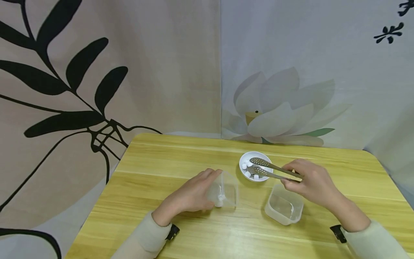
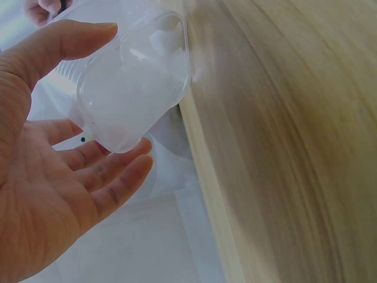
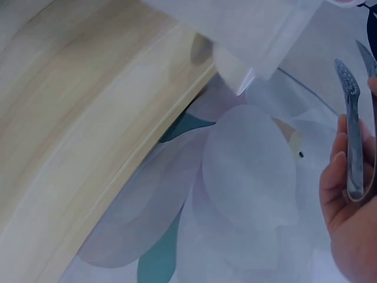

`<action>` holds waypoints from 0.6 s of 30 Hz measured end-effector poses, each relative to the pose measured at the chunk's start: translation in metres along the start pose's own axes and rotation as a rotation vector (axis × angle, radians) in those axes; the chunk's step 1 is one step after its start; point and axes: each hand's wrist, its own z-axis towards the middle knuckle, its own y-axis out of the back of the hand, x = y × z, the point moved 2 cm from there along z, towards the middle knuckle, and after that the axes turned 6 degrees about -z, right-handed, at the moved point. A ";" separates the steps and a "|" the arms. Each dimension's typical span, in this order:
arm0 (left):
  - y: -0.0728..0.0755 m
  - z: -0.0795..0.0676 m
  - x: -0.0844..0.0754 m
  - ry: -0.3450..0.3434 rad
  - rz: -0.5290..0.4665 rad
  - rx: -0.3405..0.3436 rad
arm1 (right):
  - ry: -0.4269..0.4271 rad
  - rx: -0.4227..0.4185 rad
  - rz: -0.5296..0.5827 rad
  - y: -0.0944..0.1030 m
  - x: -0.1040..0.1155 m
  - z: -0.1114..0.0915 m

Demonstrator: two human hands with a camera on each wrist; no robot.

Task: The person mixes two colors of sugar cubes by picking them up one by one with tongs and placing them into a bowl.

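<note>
My left hand [image 1: 191, 194] grips a clear plastic container [image 1: 230, 185], tipped on its side with its open end facing right. A few small white pieces [image 1: 220, 201] show through its wall, low down. In the left wrist view, the thumb lies along one side of the container [image 2: 129, 88] and the fingertips are at its base. My right hand [image 1: 315, 181] holds metal tongs [image 1: 275, 176] with perforated tips, spread apart over a white bowl [image 1: 240, 166]. Several white cubes [image 1: 248, 174] lie in that bowl. In the right wrist view the tongs [image 3: 353, 141] are also apart.
A second clear plastic container [image 1: 284, 217] stands upright on the wooden table [image 1: 155, 172], just below the right hand and in front of the bowl. Behind the table's back edge hangs a curtain [image 1: 174, 72] printed with leaves and a lotus flower.
</note>
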 end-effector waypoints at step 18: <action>0.001 -0.001 0.000 0.004 0.000 0.006 | 0.202 0.038 0.040 -0.025 0.037 0.017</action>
